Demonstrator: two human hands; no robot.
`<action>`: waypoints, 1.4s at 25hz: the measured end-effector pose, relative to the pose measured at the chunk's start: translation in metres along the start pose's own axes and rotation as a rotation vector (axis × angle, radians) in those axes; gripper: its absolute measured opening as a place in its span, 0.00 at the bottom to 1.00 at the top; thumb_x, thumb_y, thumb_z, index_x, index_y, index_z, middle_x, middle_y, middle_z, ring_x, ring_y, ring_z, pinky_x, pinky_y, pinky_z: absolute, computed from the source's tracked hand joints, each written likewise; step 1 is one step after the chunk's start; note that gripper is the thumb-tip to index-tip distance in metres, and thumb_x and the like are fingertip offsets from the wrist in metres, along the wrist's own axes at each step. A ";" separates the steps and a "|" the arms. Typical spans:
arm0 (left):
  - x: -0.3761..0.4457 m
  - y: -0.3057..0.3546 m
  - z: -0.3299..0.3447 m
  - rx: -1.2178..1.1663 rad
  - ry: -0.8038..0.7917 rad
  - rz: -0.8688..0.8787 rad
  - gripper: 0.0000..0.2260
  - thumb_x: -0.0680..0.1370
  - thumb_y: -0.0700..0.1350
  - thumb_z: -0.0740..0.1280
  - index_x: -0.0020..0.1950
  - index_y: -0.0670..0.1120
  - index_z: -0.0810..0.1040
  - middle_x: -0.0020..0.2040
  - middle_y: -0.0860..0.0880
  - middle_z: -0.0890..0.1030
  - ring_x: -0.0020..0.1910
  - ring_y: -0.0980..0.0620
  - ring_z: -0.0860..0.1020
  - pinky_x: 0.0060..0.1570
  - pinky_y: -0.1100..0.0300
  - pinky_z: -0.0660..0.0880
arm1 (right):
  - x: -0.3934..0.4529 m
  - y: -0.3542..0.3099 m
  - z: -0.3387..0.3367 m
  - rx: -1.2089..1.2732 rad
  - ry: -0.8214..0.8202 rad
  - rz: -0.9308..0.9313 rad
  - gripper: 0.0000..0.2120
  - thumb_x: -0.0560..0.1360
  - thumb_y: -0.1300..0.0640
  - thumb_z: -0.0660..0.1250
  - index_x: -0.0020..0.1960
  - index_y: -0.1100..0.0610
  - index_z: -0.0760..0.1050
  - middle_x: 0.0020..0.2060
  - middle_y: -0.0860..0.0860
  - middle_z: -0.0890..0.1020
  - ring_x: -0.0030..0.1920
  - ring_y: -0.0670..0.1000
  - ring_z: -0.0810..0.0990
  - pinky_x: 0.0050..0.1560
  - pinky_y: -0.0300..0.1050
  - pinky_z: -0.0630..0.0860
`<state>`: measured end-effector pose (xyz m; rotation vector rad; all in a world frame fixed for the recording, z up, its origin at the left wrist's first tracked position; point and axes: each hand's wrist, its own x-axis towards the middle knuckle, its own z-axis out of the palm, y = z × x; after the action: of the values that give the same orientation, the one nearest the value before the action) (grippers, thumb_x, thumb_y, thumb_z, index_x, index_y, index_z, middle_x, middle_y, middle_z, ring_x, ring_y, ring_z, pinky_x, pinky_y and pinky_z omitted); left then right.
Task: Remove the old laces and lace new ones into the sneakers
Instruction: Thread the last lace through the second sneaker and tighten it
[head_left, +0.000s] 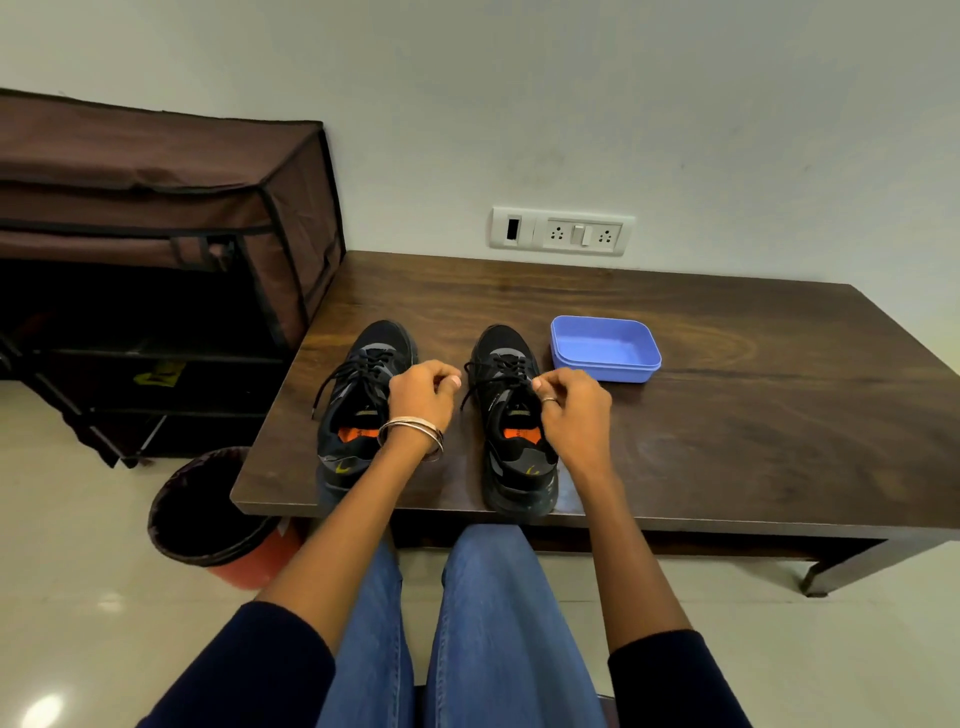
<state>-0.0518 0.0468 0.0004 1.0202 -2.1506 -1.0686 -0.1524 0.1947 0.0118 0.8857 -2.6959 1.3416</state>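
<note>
Sneakers sit heels-near at the desk edge for reach; both hands appear to pinch the right shoe's black lace, fingers curled, likely loosening it.

Under my left hand sits a black sneaker with grey panels, black laces and an orange insole; the sneaker under my right hand matches it. Past my right hand is a periwinkle-blue tray on the dark brown wood-grain table. Silver bangles ring my left wrist
</note>
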 end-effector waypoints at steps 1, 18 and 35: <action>-0.005 0.002 -0.008 0.072 0.015 0.095 0.07 0.77 0.41 0.66 0.49 0.44 0.83 0.45 0.46 0.84 0.46 0.47 0.81 0.50 0.56 0.76 | -0.007 -0.007 0.001 -0.016 -0.114 -0.013 0.08 0.78 0.53 0.66 0.45 0.57 0.80 0.40 0.52 0.82 0.45 0.54 0.79 0.47 0.49 0.76; -0.032 -0.048 -0.074 0.936 -0.328 0.262 0.27 0.71 0.55 0.72 0.65 0.44 0.72 0.60 0.45 0.79 0.62 0.45 0.74 0.73 0.55 0.54 | -0.038 -0.061 0.056 -0.685 -0.424 -0.177 0.09 0.75 0.51 0.68 0.50 0.55 0.75 0.48 0.53 0.80 0.54 0.59 0.77 0.62 0.60 0.66; 0.046 -0.057 -0.037 0.788 -0.322 0.397 0.22 0.55 0.48 0.79 0.42 0.42 0.76 0.36 0.43 0.80 0.32 0.41 0.78 0.33 0.56 0.74 | 0.020 -0.048 0.128 -0.801 -0.200 -0.199 0.13 0.61 0.58 0.77 0.43 0.57 0.79 0.35 0.52 0.82 0.41 0.56 0.81 0.56 0.61 0.74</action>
<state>-0.0299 -0.0295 -0.0207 0.6818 -2.9718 -0.1784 -0.1155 0.0681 -0.0287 1.1467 -2.7753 0.0852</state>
